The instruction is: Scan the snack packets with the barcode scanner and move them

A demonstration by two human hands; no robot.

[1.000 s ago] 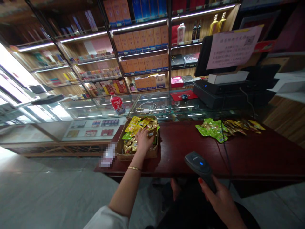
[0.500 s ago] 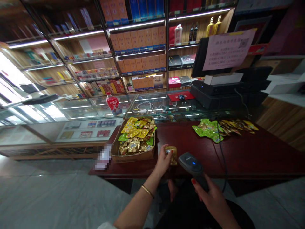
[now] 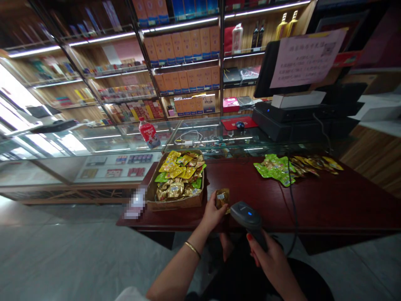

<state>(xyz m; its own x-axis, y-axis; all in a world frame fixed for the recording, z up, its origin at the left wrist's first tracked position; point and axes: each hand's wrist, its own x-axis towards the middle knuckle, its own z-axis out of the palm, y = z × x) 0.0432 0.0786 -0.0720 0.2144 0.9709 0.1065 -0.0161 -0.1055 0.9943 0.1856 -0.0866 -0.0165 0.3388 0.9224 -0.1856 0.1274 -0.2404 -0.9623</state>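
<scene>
Between the fingers of my left hand [image 3: 214,213] is a gold snack packet [image 3: 222,198], held above the table's front edge with a whitish label facing up. My right hand [image 3: 266,253] is wrapped round the handle of a dark barcode scanner [image 3: 247,215], whose blue light is lit. The scanner's head sits just right of the packet, close to it. Left of my hands stands a cardboard box [image 3: 175,205] heaped with gold, yellow and green packets [image 3: 177,171]. Farther right on the table lie green packets [image 3: 275,168] and a row of gold packets [image 3: 313,164].
The dark red table [image 3: 238,175] meets a glass display counter [image 3: 125,144]. On the counter are a red-labelled bottle [image 3: 149,133], a white cable [image 3: 188,142], a mouse [image 3: 239,125] and a monitor [image 3: 266,71]. The scanner's cord [image 3: 293,205] crosses the table.
The packet in my left hand has tilted, so its label now shows more plainly. The scanner in my right hand has moved slightly left, closer to the packet. The view has shifted a little.
</scene>
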